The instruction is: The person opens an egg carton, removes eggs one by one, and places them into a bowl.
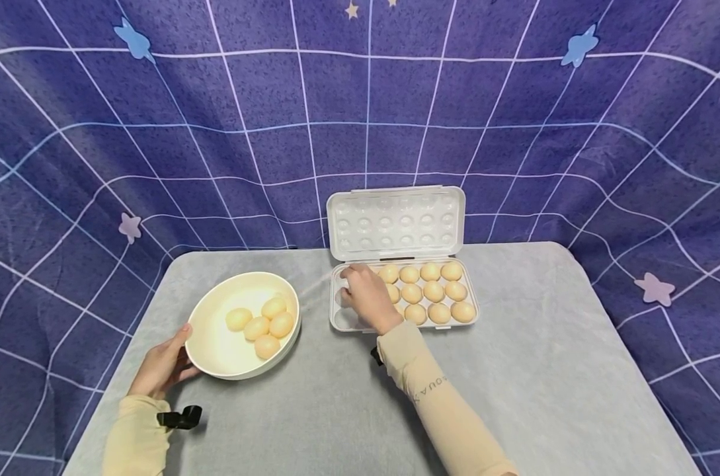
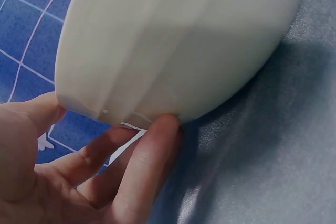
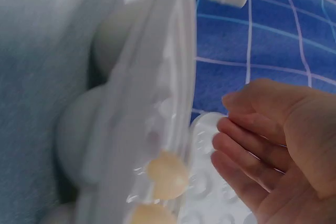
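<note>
My left hand [image 1: 160, 363] holds the left side of a cream bowl [image 1: 211, 330], thumb at the rim and fingers against the outer wall. Several light brown eggs [image 1: 256, 328] lie inside the bowl, mostly toward its right side. Over the left end of a white plastic egg carton [image 1: 338, 318] is my right hand [image 1: 368, 297]. In the right wrist view its fingers [image 3: 247, 150] are loosely bent, with no egg visible in them. Rows of eggs [image 1: 434, 291] fill the carton's middle and right; my right hand hides part of the left columns.
The carton's dimpled lid [image 1: 395, 228] stands raised behind it, near the table's back edge. A grey cloth covers the table [image 1: 550, 357]. Behind and at both sides hangs a blue gridded curtain [image 1: 407, 92] with star shapes.
</note>
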The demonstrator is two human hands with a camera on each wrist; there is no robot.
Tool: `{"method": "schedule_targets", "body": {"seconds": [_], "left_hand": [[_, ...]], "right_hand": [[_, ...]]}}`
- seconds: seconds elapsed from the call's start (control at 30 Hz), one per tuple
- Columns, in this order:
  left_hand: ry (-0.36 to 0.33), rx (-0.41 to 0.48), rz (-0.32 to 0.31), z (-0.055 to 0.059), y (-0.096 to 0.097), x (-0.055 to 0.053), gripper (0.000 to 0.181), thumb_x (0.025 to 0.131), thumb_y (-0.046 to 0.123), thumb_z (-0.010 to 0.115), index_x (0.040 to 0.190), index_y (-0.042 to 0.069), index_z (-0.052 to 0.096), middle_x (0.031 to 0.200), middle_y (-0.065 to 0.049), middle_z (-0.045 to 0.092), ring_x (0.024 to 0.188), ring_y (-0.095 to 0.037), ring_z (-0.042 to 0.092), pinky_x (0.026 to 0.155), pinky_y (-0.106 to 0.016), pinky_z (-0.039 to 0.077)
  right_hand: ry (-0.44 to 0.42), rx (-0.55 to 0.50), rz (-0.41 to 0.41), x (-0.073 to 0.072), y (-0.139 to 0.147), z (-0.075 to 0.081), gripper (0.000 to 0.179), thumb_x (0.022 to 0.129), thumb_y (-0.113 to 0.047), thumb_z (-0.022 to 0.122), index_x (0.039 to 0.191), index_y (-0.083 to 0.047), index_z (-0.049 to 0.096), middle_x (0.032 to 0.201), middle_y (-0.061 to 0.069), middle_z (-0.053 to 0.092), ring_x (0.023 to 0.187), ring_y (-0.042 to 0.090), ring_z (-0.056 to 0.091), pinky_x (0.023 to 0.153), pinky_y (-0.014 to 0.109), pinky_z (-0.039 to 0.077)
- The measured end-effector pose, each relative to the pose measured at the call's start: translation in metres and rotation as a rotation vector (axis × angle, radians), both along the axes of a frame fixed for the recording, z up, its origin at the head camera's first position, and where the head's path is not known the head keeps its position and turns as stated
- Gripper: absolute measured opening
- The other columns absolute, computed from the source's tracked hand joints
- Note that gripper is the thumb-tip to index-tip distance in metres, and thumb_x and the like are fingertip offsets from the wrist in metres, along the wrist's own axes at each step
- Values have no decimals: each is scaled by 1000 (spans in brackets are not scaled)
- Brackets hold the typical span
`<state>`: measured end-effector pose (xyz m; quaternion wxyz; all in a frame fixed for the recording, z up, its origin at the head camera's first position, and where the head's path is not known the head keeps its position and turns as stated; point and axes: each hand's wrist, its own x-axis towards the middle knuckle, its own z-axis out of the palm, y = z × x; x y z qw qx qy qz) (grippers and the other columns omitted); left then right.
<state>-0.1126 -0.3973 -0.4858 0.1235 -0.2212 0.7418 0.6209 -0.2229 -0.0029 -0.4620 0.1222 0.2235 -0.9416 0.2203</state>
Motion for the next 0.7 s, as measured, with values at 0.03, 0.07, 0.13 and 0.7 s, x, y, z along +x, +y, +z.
{"method": "schedule_targets", "body": {"seconds": [0.03,0.07,0.13,0.7], "left_hand": [[0,1,3,0,0,0,87,101,55,46,151,-11,21,84,17,68,78,3,66,74,-25,62],[0,0,4,0,0,0,87,101,55,46,151,-11,21,84,17,68,78,2,66,74,-25,62],[-1,1,7,0,0,0,87,101,55,46,151,-11,21,84,17,68,77,2,66,74,-25,62],[-17,-2,31,0,1,0,85,101,55,47,151,-10,23,85,16,69,78,2,66,74,-26,62]], "right_hand": [[-3,0,-17,-2,2,-1,25,84,-10,72,108,-5,72,112,9,68,106,24,65,84,36,59],[-1,2,-31,-4,3,-3,25,84,-9,72,109,-5,72,113,10,68,108,24,65,86,36,58],[7,4,-56,-8,7,-5,26,84,-9,72,110,-4,71,114,10,68,108,24,64,87,35,58],[3,-52,-108,-27,24,-20,23,75,12,65,93,0,70,118,16,68,113,31,62,94,38,55]]}}
